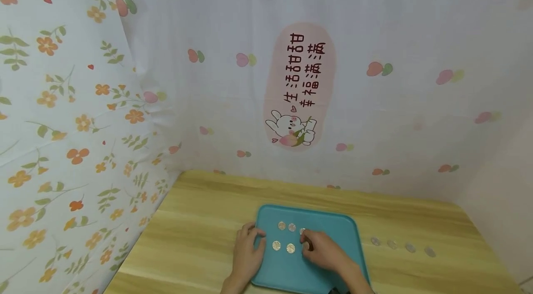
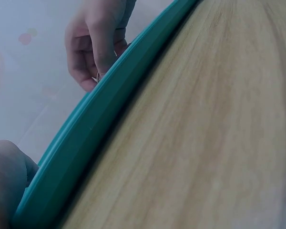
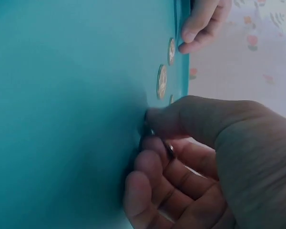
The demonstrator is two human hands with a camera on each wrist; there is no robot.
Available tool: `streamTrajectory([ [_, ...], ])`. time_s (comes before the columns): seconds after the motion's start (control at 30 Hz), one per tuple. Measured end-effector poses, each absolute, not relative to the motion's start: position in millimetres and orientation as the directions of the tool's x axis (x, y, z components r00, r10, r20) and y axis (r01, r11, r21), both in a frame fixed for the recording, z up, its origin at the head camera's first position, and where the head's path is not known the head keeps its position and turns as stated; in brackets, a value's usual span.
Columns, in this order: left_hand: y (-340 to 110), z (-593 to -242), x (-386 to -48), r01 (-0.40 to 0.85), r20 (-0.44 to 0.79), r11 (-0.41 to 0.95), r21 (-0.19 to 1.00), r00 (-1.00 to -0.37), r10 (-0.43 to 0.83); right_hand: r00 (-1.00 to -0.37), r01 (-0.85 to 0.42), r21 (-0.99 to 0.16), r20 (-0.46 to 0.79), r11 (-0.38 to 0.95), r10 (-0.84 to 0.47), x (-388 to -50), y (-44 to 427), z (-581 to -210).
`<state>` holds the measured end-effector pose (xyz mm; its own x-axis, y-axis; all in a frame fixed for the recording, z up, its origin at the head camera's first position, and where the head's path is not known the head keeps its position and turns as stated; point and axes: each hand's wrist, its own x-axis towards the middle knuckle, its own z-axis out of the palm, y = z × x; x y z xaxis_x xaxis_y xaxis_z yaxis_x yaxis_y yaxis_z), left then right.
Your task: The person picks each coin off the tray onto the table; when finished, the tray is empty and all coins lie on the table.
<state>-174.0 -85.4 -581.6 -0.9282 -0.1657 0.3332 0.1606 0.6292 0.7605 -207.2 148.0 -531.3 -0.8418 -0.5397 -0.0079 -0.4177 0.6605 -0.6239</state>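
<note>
A blue-green tray (image 1: 287, 275) lies on the table with several coins on it. In its back row are a gold-coloured coin (image 1: 281, 225) and a paler coin (image 1: 292, 227). A third coin (image 1: 302, 230) lies at the right hand's fingertips, partly covered. Two gold-coloured coins, a left one (image 1: 276, 245) and a right one (image 1: 290, 248), form the front row. My right hand (image 1: 324, 251) is curled low over the tray, holding a coin (image 3: 169, 150) among its fingers; the fingertips' contact is partly hidden. My left hand (image 1: 248, 253) rests at the tray's left rim, fingers loosely bent, holding no coin.
On the wooden table (image 1: 200, 220), right of the tray, several silvery coins (image 1: 410, 247) lie in a slanting row. A patterned white cloth (image 1: 233, 113) hangs behind the table, and a flowered one (image 1: 83, 146) hangs on the left.
</note>
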Motion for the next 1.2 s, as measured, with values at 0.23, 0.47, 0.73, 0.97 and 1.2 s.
streamTrajectory([
  [0.23,-87,-585,-172,0.158,0.331,0.636,0.755,-0.93,-0.162,-0.849,-0.43,-0.56,-0.016,0.708,-0.528,-202,148,-531],
  [0.47,-87,-585,-173,0.129,0.287,0.627,0.768,-0.945,-0.158,-0.846,-0.472,-0.466,0.002,0.748,-0.533,-197,152,-526],
  [0.73,-87,-583,-173,0.129,0.285,0.624,0.77,-0.945,-0.157,-0.853,-0.429,-0.549,-0.015,0.718,-0.521,-199,171,-529],
  [0.97,-87,-582,-172,0.127,0.286,0.631,0.765,-0.945,-0.157,-0.891,-0.364,-0.635,0.022,0.682,-0.454,-198,204,-522],
  [1.2,-87,-583,-173,0.132,0.288,0.631,0.764,-0.945,-0.152,-0.959,-0.282,-0.57,0.155,0.771,-0.236,-193,255,-517],
])
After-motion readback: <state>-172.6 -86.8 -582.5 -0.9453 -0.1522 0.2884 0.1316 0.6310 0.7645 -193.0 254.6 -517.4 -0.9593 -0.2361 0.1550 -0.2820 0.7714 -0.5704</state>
